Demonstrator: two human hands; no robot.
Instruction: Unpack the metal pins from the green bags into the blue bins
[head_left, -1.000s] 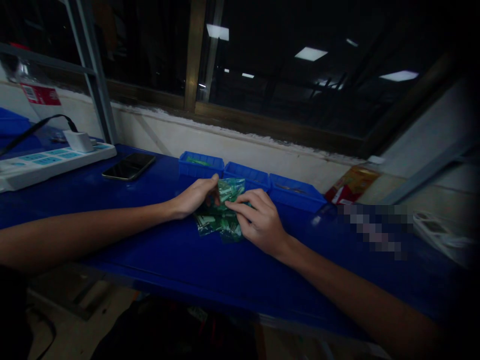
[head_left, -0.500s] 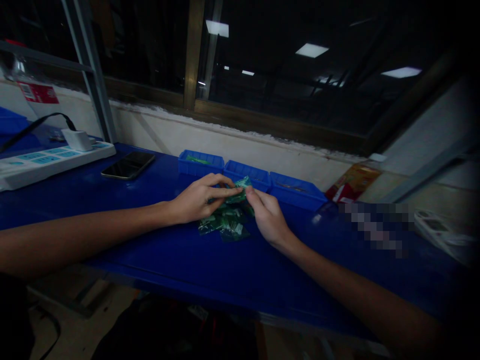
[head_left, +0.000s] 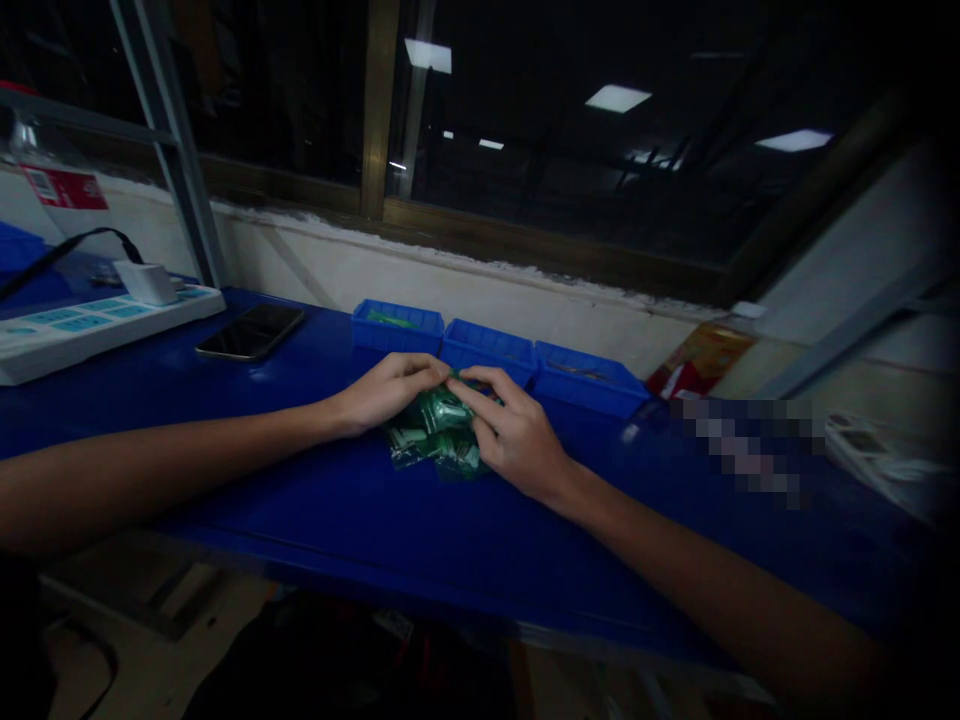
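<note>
Both hands meet over a pile of small clear bags with green contents [head_left: 409, 447] on the blue table. A green bag [head_left: 442, 408] hangs at the fingertips, just above the pile. My left hand [head_left: 391, 388] pinches its top edge between thumb and fingers. From the right, my right hand [head_left: 517, 435] closes on the same bag, its fingertips touching those of my left hand. Its lower fingers are curled beside the pile and hide part of it.
Three blue trays [head_left: 489, 347] line the wall behind the hands. To the left lie a phone [head_left: 251, 332] and a white power strip [head_left: 97, 325], with a bottle [head_left: 67, 190] behind. A packet [head_left: 701, 360] and a white device [head_left: 862, 440] are at right.
The right hand has moved left and its fingers now reach over the bag to the left fingertips. My left hand has shifted slightly left, and the bag is lower. The view has shifted slightly.
</note>
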